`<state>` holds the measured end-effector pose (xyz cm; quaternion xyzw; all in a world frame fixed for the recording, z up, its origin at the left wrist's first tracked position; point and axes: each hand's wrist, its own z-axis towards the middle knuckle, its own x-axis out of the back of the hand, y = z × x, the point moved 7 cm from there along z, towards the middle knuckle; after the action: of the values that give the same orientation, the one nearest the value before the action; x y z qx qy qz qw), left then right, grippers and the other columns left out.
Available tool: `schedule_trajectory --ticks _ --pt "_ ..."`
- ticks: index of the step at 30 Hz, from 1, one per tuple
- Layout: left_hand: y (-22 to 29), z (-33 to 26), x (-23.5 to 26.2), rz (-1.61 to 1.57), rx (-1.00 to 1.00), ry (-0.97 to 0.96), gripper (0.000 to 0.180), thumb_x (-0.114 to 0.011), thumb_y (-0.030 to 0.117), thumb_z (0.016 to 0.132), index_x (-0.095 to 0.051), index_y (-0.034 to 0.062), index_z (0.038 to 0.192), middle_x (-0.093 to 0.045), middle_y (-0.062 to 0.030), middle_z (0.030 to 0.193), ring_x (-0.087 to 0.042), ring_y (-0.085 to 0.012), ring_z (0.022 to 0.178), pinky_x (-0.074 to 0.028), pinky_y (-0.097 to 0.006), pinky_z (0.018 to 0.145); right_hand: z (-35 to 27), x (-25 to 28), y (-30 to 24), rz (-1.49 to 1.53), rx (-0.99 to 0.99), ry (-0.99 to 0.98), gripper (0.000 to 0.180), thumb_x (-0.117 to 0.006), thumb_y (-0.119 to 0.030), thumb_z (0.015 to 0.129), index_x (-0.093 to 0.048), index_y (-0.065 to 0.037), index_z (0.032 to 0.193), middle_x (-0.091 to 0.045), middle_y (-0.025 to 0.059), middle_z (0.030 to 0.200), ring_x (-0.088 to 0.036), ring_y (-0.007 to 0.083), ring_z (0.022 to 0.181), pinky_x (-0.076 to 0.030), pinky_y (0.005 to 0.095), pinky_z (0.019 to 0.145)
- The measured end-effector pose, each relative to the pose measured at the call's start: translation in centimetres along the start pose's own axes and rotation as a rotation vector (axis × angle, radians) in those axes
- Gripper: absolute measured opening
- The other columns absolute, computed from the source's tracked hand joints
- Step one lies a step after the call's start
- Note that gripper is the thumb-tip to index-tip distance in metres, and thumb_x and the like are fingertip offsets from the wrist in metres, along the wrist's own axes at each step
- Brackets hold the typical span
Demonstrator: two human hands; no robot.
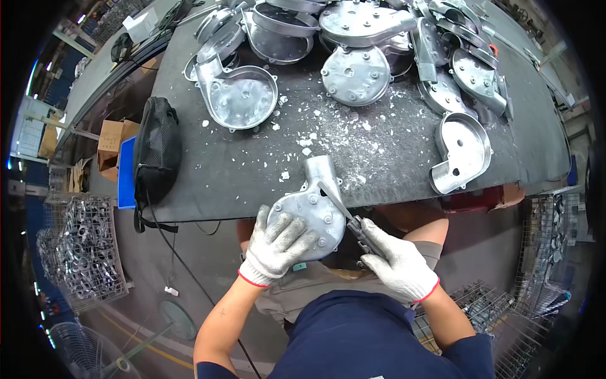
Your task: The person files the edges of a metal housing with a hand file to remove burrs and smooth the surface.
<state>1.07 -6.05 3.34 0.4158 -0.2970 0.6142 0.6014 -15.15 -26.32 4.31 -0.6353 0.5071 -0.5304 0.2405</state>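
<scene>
A grey cast-metal blower housing point(302, 205), round with a short spout, sits at the table's near edge, its lower part overhanging. My left hand point(276, 246), in a white knit glove with a red cuff, holds it with fingers laid over its bolted face. In the same kind of glove, my right hand point(399, 262) is closed round the dark handle of a long flat-bladed metal tool point(336, 201). The blade lies across the right side of the housing, near the base of the spout. What the housing's underside rests on is hidden.
More housings point(356, 76) are heaped along the far side of the dark table point(214, 170); one point(464, 151) lies alone at the right. Pale metal flakes point(306, 142) litter the middle. A black mesh bag point(159, 142) with a cable hangs at the left edge, beside a blue bin point(126, 174).
</scene>
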Motion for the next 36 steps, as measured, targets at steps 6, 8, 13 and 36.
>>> schedule_trajectory --ticks 6,8,13,36 --pt "0.1 -0.6 -0.8 -0.004 0.015 0.033 0.041 -0.083 0.025 0.075 -0.079 0.0249 0.116 -0.072 -0.0037 0.119 -0.067 -0.0297 0.114 -0.042 -0.072 0.116 -0.3 1.1 1.7 0.109 0.033 0.137 0.08 -0.078 -0.006 0.098 -0.039 0.005 0.168 -0.062 0.0224 0.16 -0.067 0.0216 0.137 -0.052 0.034 0.116" --pt "-0.1 -1.2 -1.1 0.01 -0.005 0.03 0.04 -0.083 0.026 0.074 -0.078 0.0253 0.113 -0.071 -0.0026 0.116 -0.067 -0.0288 0.11 -0.043 -0.071 0.115 -1.2 1.2 1.8 0.137 -0.064 0.122 0.084 -0.08 -0.006 0.097 -0.039 0.005 0.169 -0.061 0.0215 0.162 -0.064 0.0206 0.14 -0.053 0.0326 0.114" --pt "0.2 -0.8 -0.8 0.026 -0.011 0.094 0.04 -0.082 0.027 0.072 -0.077 0.0255 0.112 -0.07 -0.002 0.113 -0.068 -0.0273 0.104 -0.043 -0.069 0.114 -2.6 0.5 3.9 0.234 -0.222 0.102 0.097 -0.087 -0.007 0.091 -0.034 0.005 0.171 -0.059 0.0202 0.164 -0.061 0.0179 0.142 -0.054 0.0307 0.11" --pt "-1.9 2.2 6.4 -0.416 0.499 0.49 0.042 -0.079 0.002 0.081 -0.074 -0.0039 0.122 -0.075 -0.0195 0.121 -0.076 -0.0383 0.106 -0.06 -0.053 0.098 -3.5 2.2 3.8 0.24 -0.083 0.194 0.1 -0.09 -0.014 0.09 -0.034 0.003 0.172 -0.062 0.0225 0.159 -0.068 0.0212 0.134 -0.056 0.0332 0.108"
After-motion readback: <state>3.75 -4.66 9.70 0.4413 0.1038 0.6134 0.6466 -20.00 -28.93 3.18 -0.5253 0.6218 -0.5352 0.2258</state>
